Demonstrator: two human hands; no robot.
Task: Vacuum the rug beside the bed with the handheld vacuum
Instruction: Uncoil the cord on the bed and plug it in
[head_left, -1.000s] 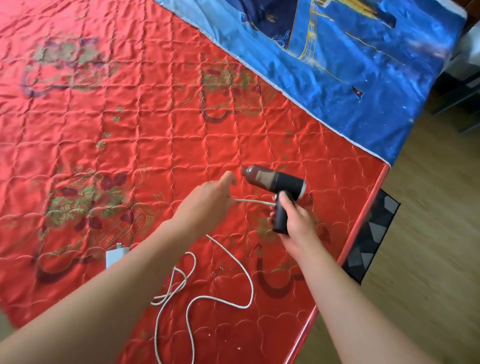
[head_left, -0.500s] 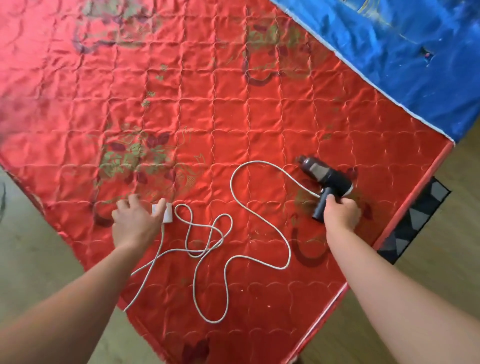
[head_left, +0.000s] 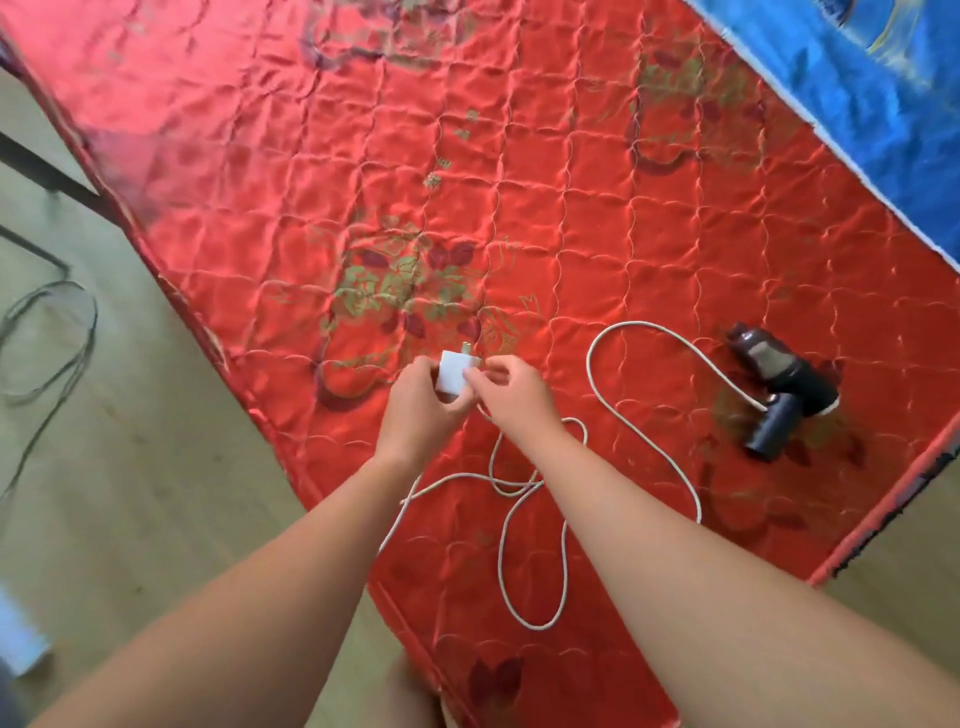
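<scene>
The 2 hands meet on the white charger adapter (head_left: 453, 378), left hand (head_left: 421, 410) gripping its body and right hand (head_left: 511, 395) pinching its side, while the handheld vacuum (head_left: 779, 389) lies untouched well right of them with its white cable (head_left: 649, 447) attached, so vacuuming evidently has not started.

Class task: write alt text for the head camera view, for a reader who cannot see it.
The left hand grips and the right hand pinches a white charger plug above a red quilted bed cover. Its white cable loops across the cover to a dark handheld vacuum lying near its right edge.
</scene>
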